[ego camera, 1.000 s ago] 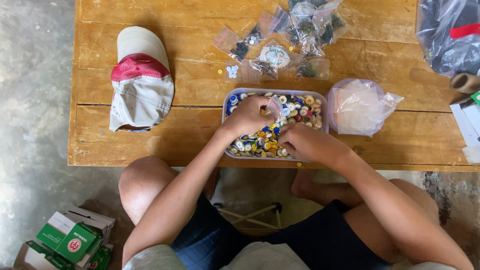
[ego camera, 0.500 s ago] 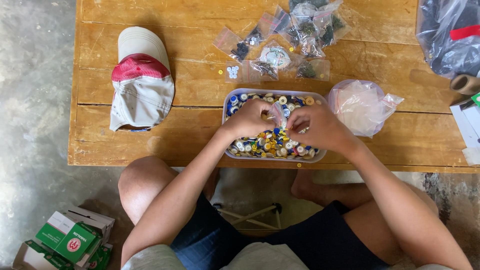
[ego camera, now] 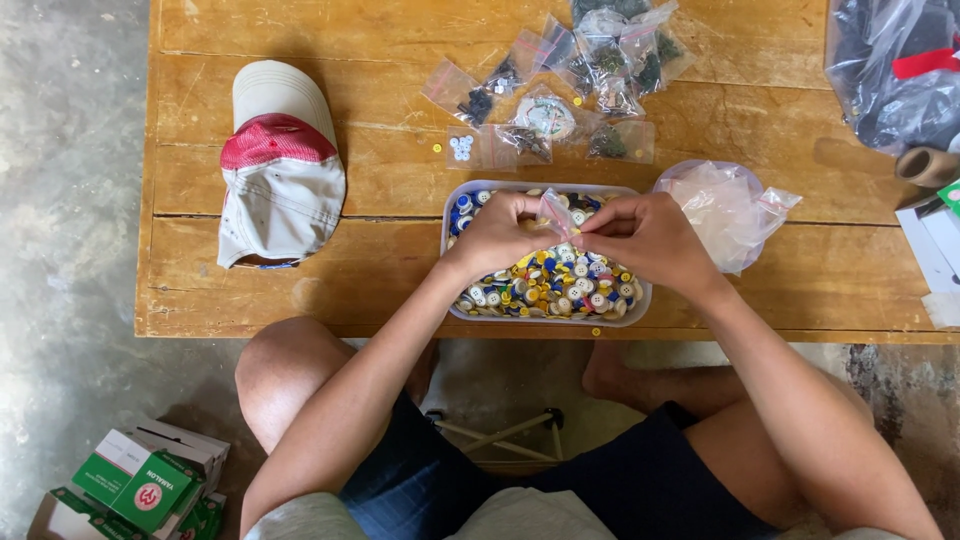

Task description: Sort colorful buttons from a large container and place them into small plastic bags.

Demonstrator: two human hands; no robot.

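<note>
Small clear zip bag (ego camera: 556, 212) pinched between both hands, right over the tray of buttons (ego camera: 545, 285) at the tabletop's (ego camera: 380, 265) near edge. Left hand (ego camera: 497, 235) grips its left side, right hand (ego camera: 645, 240) closes on the right; fingers narrow. Bag sits dead centre btwn them, equally near, tilted approx upright.

The person wears dark navy shorts (ego camera: 560, 480) with a faint check pattern and a light grey top (ego camera: 520, 518), only its hem showing at the bottom edge. Both arms are bare, without sleeves, watch or rings; the feet are bare too.
</note>
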